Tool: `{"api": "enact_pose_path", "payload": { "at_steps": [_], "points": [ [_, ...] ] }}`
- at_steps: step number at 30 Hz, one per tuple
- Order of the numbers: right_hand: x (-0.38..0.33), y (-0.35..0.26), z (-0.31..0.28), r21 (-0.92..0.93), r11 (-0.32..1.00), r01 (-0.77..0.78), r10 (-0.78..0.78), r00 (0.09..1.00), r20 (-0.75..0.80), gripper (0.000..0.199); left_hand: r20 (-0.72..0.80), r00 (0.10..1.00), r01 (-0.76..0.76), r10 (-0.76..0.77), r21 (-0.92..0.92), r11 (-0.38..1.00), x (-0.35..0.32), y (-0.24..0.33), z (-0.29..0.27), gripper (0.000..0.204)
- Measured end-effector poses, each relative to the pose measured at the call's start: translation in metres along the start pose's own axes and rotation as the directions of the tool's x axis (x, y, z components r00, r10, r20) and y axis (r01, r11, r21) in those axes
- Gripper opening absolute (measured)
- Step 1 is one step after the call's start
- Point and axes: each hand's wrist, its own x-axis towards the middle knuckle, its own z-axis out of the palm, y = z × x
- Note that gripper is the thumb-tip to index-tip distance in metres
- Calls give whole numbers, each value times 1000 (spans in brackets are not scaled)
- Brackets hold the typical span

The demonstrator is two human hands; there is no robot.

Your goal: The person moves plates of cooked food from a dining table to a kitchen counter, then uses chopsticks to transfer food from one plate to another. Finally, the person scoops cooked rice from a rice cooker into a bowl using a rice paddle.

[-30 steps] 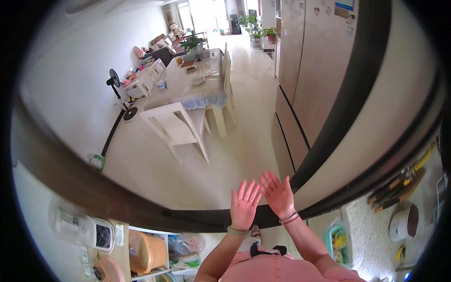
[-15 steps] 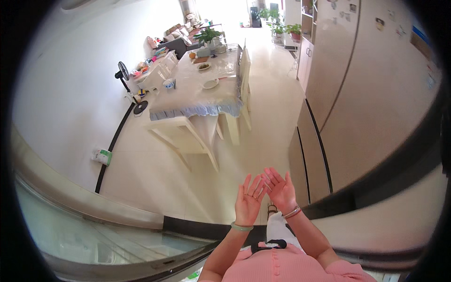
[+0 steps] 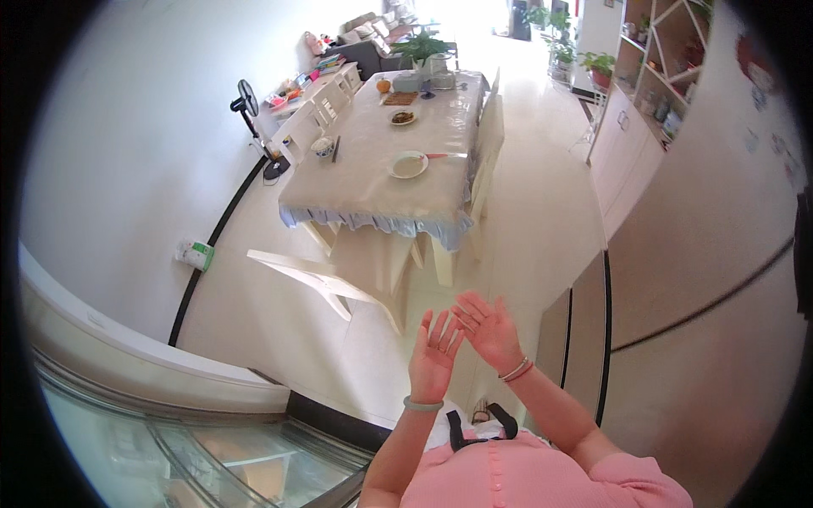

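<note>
Both of my hands are raised in front of my body, palms turned up and fingers stretched out. My left hand wears a pale bangle at the wrist and holds nothing. Beside it, my right hand is likewise bare of any object, with thin bracelets on the wrist. The fingertips of the two hands come close together or overlap; whether they touch I cannot tell. Ahead of them stands a white chair, and behind that a dining table under a shiny cover with a blue ruffled edge.
On the table are a white plate, a bowl, a dish of food and a potted plant. A black fan stands by the left wall. A tall refrigerator-like cabinet flanks me at right; a glass sliding door is at lower left.
The view has shifted forward, so the table and chair appear nearer and more shelving shows at right. My hands stay raised and spread, with the right hand slightly higher and further left.
</note>
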Motion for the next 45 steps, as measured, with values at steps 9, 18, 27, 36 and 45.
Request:
{"api": "enact_pose_path", "payload": {
  "at_steps": [9, 18, 27, 36, 45],
  "points": [
    [181, -23, 1, -17, 990, -141, 141, 990, 5, 58, -98, 990, -106, 105, -14, 994, 157, 48, -12, 40],
    [372, -79, -11, -14, 999, -37, 35, 992, -122, 50, -92, 995, -43, 40, -29, 999, 353, 107, -10, 40],
    [520, -128, -42, -127, 990, -57, 17, 956, -294, 39, -236, 968, -86, 87, 15, 996, 469, 130, -32, 41],
    [711, -188, -85, -260, 946, -192, 125, 959, -254, 34, -468, 869, -115, 162, 128, 985, 571, 106, -79, 57],
    [933, -208, -127, -356, 882, -308, 181, 920, -346, 37, -651, 723, -25, 232, 311, 950, 640, 71, -84, 58]
  ]
}}
